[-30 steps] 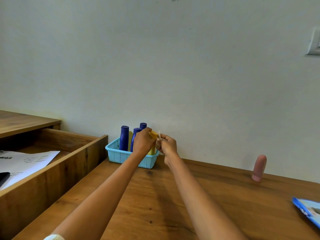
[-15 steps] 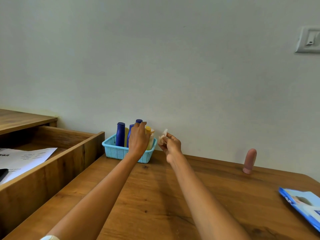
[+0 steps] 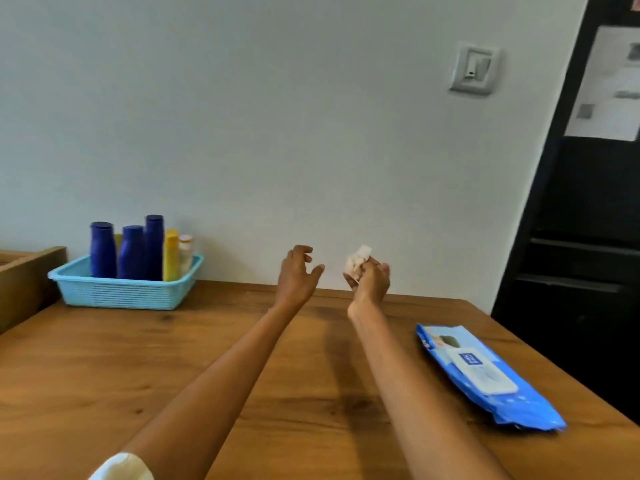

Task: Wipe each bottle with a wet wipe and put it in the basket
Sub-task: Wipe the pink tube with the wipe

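Head view: the right hand (image 3: 370,284) hangs above the table (image 3: 104,368), its grip pinched together on a crumpled wet wipe (image 3: 356,264), probably kept ready for another bottle. Just to the left of that grip, the left hand (image 3: 296,277) is empty, fingers curled apart as if it has let something go. Well off to the left of both grips stands the basket (image 3: 121,292) against the wall, with three blue bottles (image 3: 131,251), a yellow bottle (image 3: 170,254) and a small clear bottle (image 3: 185,249) upright inside. Near the right forearm, below and right of its grip, lies the wipes pack (image 3: 485,375), within easy reach. No loose bottle shows.
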